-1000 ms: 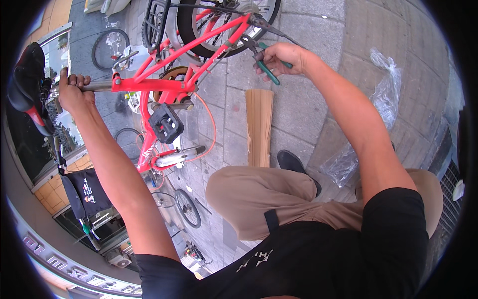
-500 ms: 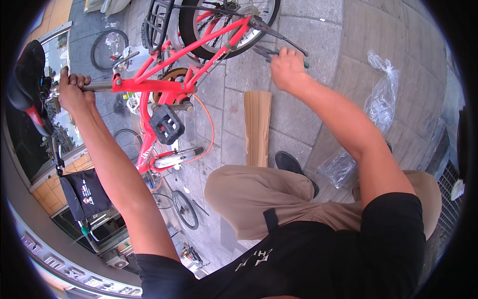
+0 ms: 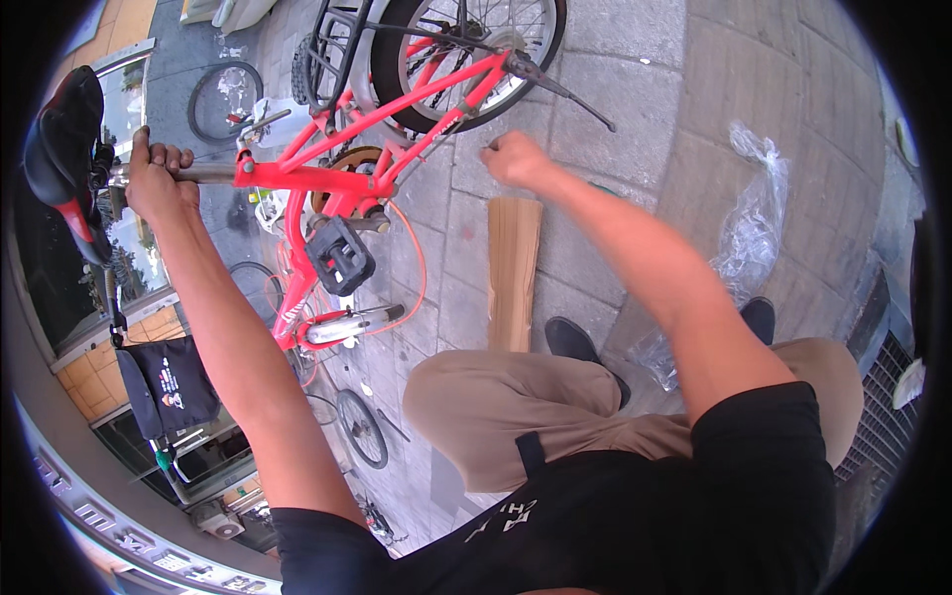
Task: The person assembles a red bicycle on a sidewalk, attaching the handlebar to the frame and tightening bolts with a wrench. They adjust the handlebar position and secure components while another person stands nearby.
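A red bicycle frame [image 3: 317, 177] fills the upper left, its saddle [image 3: 64, 159] pointing toward the left edge. My left hand [image 3: 157, 183] is closed around the metal seat post [image 3: 206, 175] just below the saddle. My right hand [image 3: 516, 161] hovers with curled fingers over the paving, to the right of the frame and below the kickstand [image 3: 565, 91]. Whatever its fingertips hold, if anything, is too small to make out. A green tool handle [image 3: 602, 187] peeks out beside my right forearm, the rest of it hidden. The black pedal [image 3: 340, 256] faces me.
A strip of cardboard [image 3: 513, 273] lies on the paving before my knee. Crumpled clear plastic [image 3: 751, 233] lies to the right. Loose wheels and tyres [image 3: 223, 102] rest at the left, near a window. An orange hose [image 3: 424, 268] loops beside the pedal.
My right hand has let go of the green-handled pliers and moved left and down, toward the frame. My left hand keeps its grip on the seat post; the view has shifted slightly.
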Demonstrator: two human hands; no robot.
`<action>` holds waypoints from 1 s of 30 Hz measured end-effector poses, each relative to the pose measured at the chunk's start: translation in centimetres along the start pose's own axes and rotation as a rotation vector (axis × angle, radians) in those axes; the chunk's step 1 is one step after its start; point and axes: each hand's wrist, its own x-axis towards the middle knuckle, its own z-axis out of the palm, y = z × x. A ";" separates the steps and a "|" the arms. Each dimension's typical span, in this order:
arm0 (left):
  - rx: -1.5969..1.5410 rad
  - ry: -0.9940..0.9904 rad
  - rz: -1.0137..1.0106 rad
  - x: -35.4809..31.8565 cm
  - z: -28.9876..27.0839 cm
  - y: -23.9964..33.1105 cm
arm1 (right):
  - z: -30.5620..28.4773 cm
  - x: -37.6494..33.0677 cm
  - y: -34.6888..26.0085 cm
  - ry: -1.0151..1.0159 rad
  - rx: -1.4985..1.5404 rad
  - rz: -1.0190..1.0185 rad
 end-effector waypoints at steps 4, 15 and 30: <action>0.021 0.030 0.013 -0.7 0.6 0.7 | 4.2 2.5 -2.7 0.088 0.736 0.159; 0.046 0.042 0.042 -0.8 1.1 0.7 | 7.3 5.9 -2.7 0.171 1.131 0.097; 0.054 0.074 -0.015 -2.0 1.9 0.6 | 4.7 6.1 -1.3 0.061 0.723 0.075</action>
